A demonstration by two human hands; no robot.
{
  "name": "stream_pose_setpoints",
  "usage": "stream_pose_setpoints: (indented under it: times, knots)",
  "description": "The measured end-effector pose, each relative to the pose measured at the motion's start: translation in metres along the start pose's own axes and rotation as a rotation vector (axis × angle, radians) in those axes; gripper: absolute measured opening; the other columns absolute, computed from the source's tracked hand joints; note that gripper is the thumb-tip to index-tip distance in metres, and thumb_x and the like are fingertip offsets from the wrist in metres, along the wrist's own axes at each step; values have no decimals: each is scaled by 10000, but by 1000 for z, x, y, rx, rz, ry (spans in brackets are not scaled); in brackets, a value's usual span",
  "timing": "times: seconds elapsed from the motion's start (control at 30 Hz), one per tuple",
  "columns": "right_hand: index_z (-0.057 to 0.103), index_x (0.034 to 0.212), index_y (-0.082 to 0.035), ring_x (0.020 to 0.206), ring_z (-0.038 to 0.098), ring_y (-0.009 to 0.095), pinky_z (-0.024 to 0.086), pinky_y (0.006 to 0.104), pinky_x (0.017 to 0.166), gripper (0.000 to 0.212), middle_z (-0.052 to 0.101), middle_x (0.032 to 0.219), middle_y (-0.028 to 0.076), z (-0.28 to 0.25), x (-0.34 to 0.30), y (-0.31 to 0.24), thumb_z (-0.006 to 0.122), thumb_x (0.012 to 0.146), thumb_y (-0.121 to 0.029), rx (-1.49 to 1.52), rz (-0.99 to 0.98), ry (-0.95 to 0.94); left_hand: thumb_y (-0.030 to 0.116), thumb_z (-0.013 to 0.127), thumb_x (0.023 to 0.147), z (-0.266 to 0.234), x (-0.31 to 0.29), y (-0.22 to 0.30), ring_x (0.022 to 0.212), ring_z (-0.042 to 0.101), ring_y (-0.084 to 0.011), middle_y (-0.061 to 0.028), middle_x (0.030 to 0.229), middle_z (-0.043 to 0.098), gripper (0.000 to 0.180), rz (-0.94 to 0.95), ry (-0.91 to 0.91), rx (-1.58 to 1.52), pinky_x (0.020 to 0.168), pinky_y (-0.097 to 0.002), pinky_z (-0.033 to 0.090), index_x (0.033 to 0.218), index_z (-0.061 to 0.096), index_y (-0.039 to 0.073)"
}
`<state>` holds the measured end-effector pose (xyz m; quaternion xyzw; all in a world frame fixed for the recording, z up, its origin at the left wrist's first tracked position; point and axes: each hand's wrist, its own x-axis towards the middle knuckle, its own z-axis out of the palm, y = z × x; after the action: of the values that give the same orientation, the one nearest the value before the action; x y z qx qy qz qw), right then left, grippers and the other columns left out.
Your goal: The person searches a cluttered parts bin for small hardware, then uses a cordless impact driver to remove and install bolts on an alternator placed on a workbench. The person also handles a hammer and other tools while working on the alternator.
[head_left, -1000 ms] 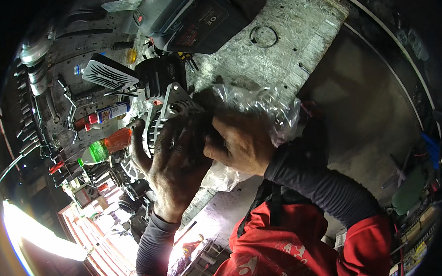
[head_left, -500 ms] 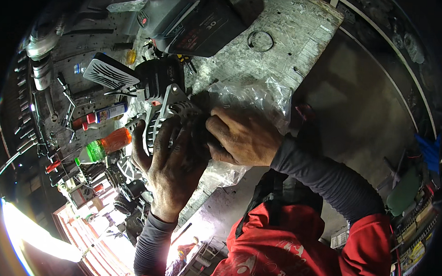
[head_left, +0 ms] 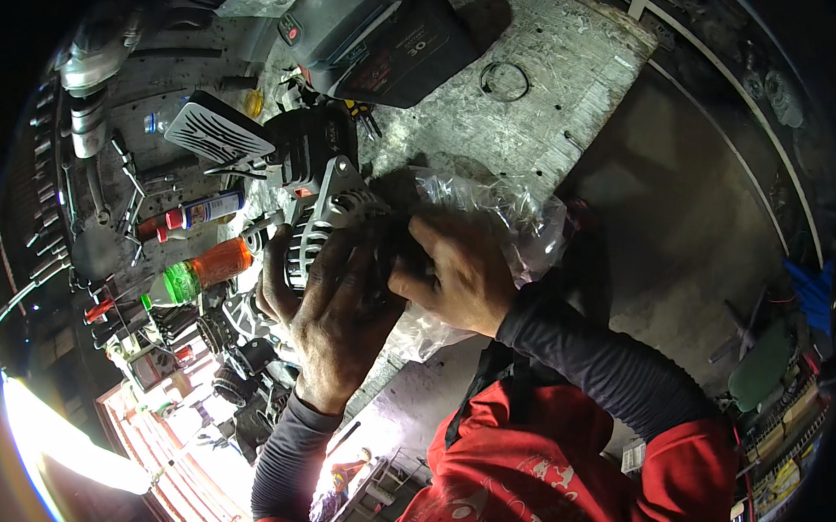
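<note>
An alternator [head_left: 339, 208] with a finned silver metal housing lies on the worn workbench. My left hand [head_left: 338, 318] is wrapped round its near side, fingers spread over the dark end and thumb at the left. My right hand [head_left: 464, 272] is closed against that dark end, thumb and fingers bent inward. Whatever its fingertips grip is hidden in shadow. Under and beside my right hand lies a crumpled clear plastic bag [head_left: 543, 233].
Beyond the alternator stand a black tool [head_left: 316, 142], a patterned pedal-like plate [head_left: 215, 130] and a large dark canister [head_left: 407, 53]. A thin black ring [head_left: 504, 82] lies on the bench [head_left: 572, 73]. To the left are an orange bottle [head_left: 220, 261] and several hand tools.
My right hand has turned and shifted slightly lower against the alternator's dark end. The alternator and my left hand sit slightly further right in view, as does the bench.
</note>
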<state>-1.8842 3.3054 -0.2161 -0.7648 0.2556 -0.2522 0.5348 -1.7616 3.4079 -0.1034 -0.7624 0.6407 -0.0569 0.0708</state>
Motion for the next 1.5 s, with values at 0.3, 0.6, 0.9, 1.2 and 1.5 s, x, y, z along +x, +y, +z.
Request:
stream_pose_setpoints:
  times: [0.3, 0.6, 0.9, 1.2, 1.5]
  knots:
    - [613, 1366, 14, 977, 660, 115, 537, 268, 838, 374, 699, 1172, 93, -93, -19, -16, 595, 1033, -155, 878, 248, -228, 306, 852, 763, -5, -5, 10, 1470, 282, -462, -37, 1490, 523, 677, -62, 65, -10, 1175, -589, 243, 1404, 641, 255]
    - [684, 1270, 19, 954, 641, 78, 509, 238, 823, 330, 723, 1103, 42, -157, -56, -10, 648, 993, -157, 921, 336, 189, 319, 895, 742, -12, -46, 7, 1492, 176, -513, -120, 1634, 357, 865, -177, 57, -81, 1202, -632, 193, 1523, 524, 293]
    - [603, 1342, -3, 1135, 603, 138, 492, 289, 952, 450, 654, 1251, 58, -177, 87, -26, 739, 920, -85, 535, 4, 154, 140, 826, 832, -66, -22, -8, 1208, 628, -306, -216, 1352, 610, 645, -425, 398, -708, 1056, -403, 492, 1397, 571, -39]
    - [569, 1395, -8, 1205, 616, 196, 477, 336, 1067, 555, 673, 1303, 97, -181, 228, -66, 802, 902, -109, 542, -158, -539, 236, 545, 1100, -104, 104, -42, 1081, 648, -148, -131, 1318, 652, 489, -631, 806, -1647, 911, -289, 534, 1514, 473, -14]
    - [611, 1348, -7, 1148, 672, 206, 520, 362, 1050, 598, 701, 1256, 95, -163, 221, -50, 792, 789, 106, 838, -22, -357, 134, 678, 1017, -121, 125, -53, 926, 649, -87, -57, 1072, 745, 360, -568, 719, -1657, 847, -257, 540, 1344, 650, -13]
